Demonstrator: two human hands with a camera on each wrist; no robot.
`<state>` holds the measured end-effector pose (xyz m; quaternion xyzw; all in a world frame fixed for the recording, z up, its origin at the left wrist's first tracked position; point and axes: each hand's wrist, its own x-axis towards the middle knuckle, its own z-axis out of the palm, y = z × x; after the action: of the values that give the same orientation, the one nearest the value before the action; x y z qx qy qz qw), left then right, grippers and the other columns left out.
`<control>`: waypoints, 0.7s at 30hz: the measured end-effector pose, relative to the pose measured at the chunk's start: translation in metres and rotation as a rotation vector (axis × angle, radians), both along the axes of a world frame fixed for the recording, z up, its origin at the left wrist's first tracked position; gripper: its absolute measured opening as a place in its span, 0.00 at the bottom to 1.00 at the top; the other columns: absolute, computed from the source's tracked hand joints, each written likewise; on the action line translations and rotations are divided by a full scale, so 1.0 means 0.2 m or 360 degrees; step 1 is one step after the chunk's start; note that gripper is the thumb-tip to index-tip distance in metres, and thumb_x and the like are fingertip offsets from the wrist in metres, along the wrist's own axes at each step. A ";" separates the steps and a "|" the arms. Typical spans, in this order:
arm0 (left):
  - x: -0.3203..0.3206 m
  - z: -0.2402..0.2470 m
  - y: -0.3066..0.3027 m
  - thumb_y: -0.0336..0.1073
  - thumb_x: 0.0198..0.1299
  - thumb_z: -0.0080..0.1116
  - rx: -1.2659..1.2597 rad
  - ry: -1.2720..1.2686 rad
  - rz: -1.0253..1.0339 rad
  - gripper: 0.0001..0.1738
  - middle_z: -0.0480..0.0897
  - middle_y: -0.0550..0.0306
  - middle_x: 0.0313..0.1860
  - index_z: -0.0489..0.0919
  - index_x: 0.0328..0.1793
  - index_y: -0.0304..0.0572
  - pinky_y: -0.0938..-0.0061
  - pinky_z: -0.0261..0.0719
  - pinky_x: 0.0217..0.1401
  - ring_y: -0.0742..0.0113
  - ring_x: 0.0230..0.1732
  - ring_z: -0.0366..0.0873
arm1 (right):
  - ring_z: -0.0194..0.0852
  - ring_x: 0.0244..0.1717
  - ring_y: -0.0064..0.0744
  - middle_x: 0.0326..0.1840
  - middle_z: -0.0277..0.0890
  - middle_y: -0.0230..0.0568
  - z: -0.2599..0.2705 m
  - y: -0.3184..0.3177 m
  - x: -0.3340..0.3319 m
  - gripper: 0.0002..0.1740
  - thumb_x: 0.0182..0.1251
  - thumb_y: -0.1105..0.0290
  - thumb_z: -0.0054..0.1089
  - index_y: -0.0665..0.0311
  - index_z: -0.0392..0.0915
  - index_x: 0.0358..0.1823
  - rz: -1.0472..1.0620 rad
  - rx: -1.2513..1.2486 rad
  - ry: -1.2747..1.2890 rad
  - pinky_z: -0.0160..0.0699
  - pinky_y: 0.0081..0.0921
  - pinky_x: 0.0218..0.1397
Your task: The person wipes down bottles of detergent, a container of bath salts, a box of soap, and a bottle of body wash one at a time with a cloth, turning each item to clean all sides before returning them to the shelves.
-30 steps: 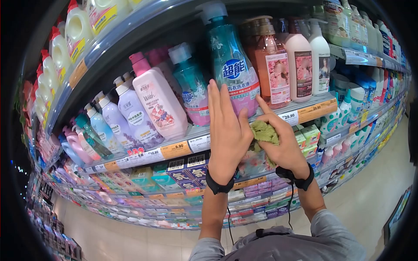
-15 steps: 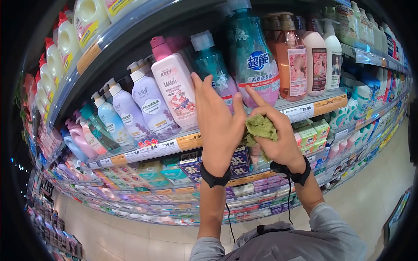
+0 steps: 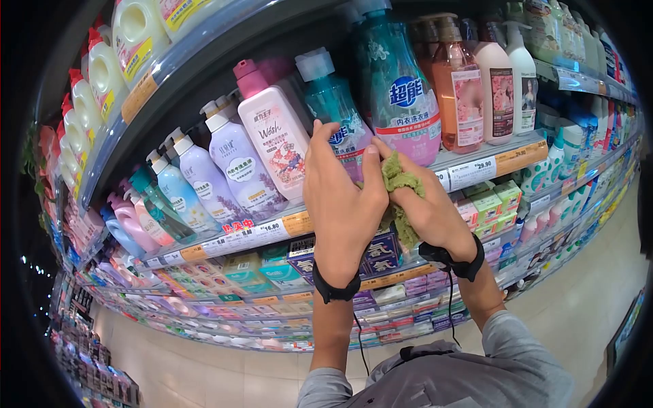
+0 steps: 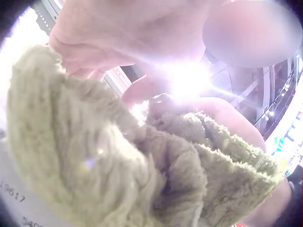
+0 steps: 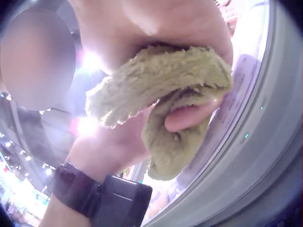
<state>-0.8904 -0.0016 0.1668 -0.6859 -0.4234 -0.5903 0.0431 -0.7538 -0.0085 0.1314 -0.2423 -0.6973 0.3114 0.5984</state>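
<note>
My right hand [image 3: 425,207] grips a crumpled, fuzzy green cloth [image 3: 403,187], its folds hanging below the fingers. In the right wrist view one fingertip [image 5: 184,118] pokes out between the folds of this cloth [image 5: 175,75]. Close beside it, my left hand [image 3: 343,204] has its fingers relaxed and slightly bent, thumb near the right index finger. Its fingertips overlap the smaller teal-and-pink detergent bottle [image 3: 350,129] in the head view. A larger teal-and-pink detergent bottle [image 3: 406,95] stands just beyond the right hand. The cloth [image 4: 94,151] fills much of the left wrist view, below the left palm [image 4: 132,33].
To the left stand a pink pump bottle [image 3: 275,139] and several lilac bottles [image 3: 238,163]. An amber pump bottle [image 3: 462,95] and white ones are at the right. Price tags line the shelf edge [image 3: 265,228]. An upper shelf [image 3: 180,58] overhangs; boxes fill the shelves below.
My left hand has moved left off the larger teal bottle to the smaller one, its straight fingers bending. The right hand with the cloth has shifted slightly left, closer to the left hand.
</note>
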 end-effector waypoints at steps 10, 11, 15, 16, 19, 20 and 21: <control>0.03 -0.04 0.04 0.31 0.66 0.59 0.0044 -0.0051 -0.0078 0.29 0.65 0.32 0.74 0.64 0.69 0.28 0.67 0.72 0.57 0.57 0.52 0.74 | 0.78 0.56 0.40 0.55 0.79 0.57 0.00 0.02 0.02 0.37 0.62 0.76 0.49 0.77 0.58 0.75 0.0029 0.0061 -0.0028 0.68 0.29 0.66; 0.03 -0.05 0.03 0.30 0.66 0.58 0.0037 -0.0099 -0.0109 0.28 0.66 0.34 0.75 0.64 0.70 0.29 0.70 0.75 0.53 0.62 0.47 0.78 | 0.78 0.54 0.39 0.54 0.79 0.57 0.01 0.01 0.02 0.37 0.61 0.77 0.49 0.77 0.58 0.75 0.0058 0.0040 -0.0024 0.68 0.29 0.65; 0.06 -0.06 -0.01 0.29 0.62 0.61 0.0088 -0.0326 -0.0329 0.31 0.64 0.35 0.74 0.63 0.70 0.27 0.69 0.74 0.51 0.59 0.49 0.73 | 0.76 0.45 0.30 0.48 0.80 0.49 -0.03 0.01 0.03 0.38 0.59 0.78 0.48 0.77 0.58 0.75 0.0008 0.0084 0.0007 0.72 0.25 0.56; 0.07 -0.06 -0.01 0.29 0.61 0.62 0.0122 -0.0388 -0.0401 0.33 0.64 0.35 0.74 0.63 0.70 0.27 0.68 0.74 0.50 0.58 0.50 0.71 | 0.75 0.44 0.28 0.46 0.80 0.47 -0.03 0.01 0.04 0.38 0.58 0.79 0.48 0.77 0.59 0.74 0.0014 0.0070 0.0034 0.73 0.23 0.54; 0.08 -0.07 -0.01 0.29 0.57 0.65 0.0261 -0.0421 -0.0337 0.38 0.67 0.38 0.69 0.61 0.72 0.27 0.69 0.74 0.50 0.55 0.52 0.71 | 0.73 0.40 0.22 0.42 0.79 0.42 -0.07 0.02 0.03 0.36 0.57 0.80 0.47 0.77 0.63 0.72 0.0022 0.0098 0.0184 0.73 0.21 0.50; 0.09 -0.06 -0.01 0.29 0.56 0.66 0.0273 -0.0397 -0.0282 0.39 0.68 0.39 0.68 0.61 0.72 0.27 0.68 0.73 0.51 0.54 0.52 0.71 | 0.72 0.39 0.21 0.41 0.78 0.40 -0.09 0.02 0.02 0.35 0.57 0.80 0.46 0.77 0.64 0.71 0.0024 0.0118 0.0245 0.72 0.20 0.49; 0.09 -0.05 -0.03 0.29 0.55 0.67 0.0284 -0.0373 -0.0225 0.41 0.68 0.39 0.66 0.61 0.73 0.26 0.66 0.73 0.52 0.53 0.53 0.71 | 0.72 0.39 0.21 0.40 0.78 0.41 -0.09 0.01 0.03 0.35 0.56 0.81 0.46 0.78 0.65 0.70 0.0020 0.0114 0.0262 0.72 0.20 0.49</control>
<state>-0.8724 -0.0070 0.1571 -0.6338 -0.3221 -0.7031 0.0125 -0.7486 -0.0065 0.1136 -0.1899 -0.6579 0.3089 0.6601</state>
